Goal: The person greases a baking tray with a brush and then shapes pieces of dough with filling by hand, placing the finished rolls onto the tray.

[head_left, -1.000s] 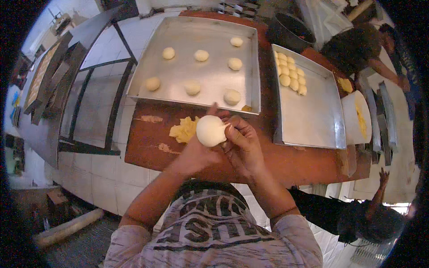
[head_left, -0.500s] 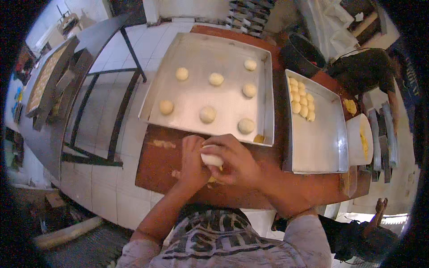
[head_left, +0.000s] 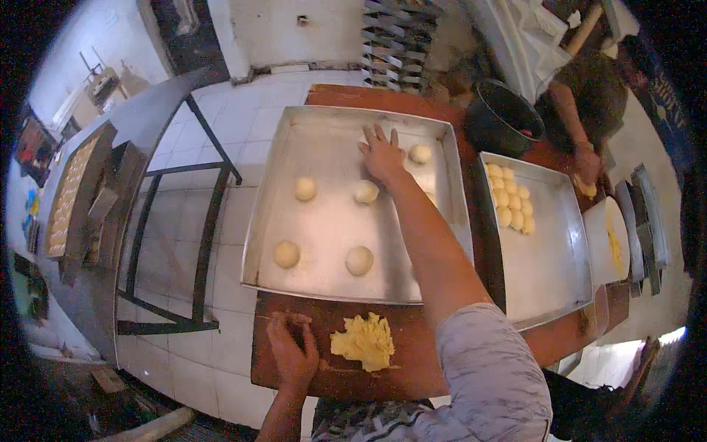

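Observation:
My right hand [head_left: 382,155] reaches into the far part of a large metal tray [head_left: 258,221], fingers spread; what lies under its palm is hidden. Pale dough balls [head_left: 305,188] sit widely spaced in that tray, one just right of my fingers. My left hand [head_left: 292,348] is at the near left of the wooden table [head_left: 272,379], fingers loosely bent and apart, with nothing visible in it. Beside it lies a lump of yellow filling [head_left: 364,341].
A smaller tray [head_left: 545,272] holds rows of dough balls. Right are a white tub [head_left: 589,250], black bucket [head_left: 504,118] and stacked pans [head_left: 648,228]. A co-worker's hand [head_left: 586,166] works at the far right; another person's arm shows lower right. A filled tray [head_left: 70,191] stands left.
My hands have parted: the right has reached forward into the large tray, and the left has dropped to the table edge. The dough ball they held is out of sight. The camera's view has shifted.

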Available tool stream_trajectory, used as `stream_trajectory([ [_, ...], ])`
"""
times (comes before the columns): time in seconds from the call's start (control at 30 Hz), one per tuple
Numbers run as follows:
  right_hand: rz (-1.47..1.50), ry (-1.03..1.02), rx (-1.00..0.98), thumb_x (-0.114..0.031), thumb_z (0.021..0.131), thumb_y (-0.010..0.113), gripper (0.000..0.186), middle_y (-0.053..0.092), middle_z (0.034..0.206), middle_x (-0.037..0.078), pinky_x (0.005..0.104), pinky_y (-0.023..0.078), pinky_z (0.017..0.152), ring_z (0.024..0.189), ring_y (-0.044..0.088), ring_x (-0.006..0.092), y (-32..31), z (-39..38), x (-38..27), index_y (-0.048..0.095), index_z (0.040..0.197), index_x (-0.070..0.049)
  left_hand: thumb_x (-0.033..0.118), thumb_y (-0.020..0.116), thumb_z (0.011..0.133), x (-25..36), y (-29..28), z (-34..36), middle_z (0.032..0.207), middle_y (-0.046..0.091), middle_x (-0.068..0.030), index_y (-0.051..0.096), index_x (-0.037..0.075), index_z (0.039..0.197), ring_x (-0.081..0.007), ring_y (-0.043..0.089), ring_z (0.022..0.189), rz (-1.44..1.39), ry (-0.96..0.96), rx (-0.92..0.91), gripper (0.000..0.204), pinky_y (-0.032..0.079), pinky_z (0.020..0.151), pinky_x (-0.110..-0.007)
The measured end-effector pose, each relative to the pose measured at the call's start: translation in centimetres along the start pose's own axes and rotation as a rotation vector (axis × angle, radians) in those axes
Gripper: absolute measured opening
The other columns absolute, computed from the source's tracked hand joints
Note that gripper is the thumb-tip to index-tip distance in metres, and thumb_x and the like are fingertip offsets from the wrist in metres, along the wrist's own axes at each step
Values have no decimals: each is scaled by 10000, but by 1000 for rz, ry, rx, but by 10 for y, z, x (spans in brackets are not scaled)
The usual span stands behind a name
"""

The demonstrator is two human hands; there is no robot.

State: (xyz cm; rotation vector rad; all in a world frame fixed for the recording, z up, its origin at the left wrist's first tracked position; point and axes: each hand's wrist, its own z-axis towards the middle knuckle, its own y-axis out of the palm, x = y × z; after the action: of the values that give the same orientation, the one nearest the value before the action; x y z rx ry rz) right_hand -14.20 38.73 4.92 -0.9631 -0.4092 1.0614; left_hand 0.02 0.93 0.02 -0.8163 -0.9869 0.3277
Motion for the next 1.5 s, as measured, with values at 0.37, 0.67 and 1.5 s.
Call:
stream_trajectory([
  [0.37,635,-742,-218,-103,726,675,119,569,774,70,349,454,603,709,570,251,-204,-196,36,585,802,-85,164,524,883,-1,8,-4,1234,380,-293,415,-108,1180,-429,367,1174,194,-26,26,417,307,1000,-475],
  [0.67,-72,134,128,-75,791,564,126,586,821,167,394,462,709,784,574,315,-145,-195,211,589,877,13,156,557,874,-25,11,-4,1227,409,-283,430,-73,1188,-426,409,1142,248,56,101,410,337,985,-451],
  [1.5,480,-491,-493,-86,764,550,430,540,1226,75,387,435,912,1081,520,282,-211,-329,-27,546,1193,-112,158,638,834,48,-91,-69,1069,551,-97,473,10,1194,-135,534,958,-836,-780,-329,424,458,760,-270],
])
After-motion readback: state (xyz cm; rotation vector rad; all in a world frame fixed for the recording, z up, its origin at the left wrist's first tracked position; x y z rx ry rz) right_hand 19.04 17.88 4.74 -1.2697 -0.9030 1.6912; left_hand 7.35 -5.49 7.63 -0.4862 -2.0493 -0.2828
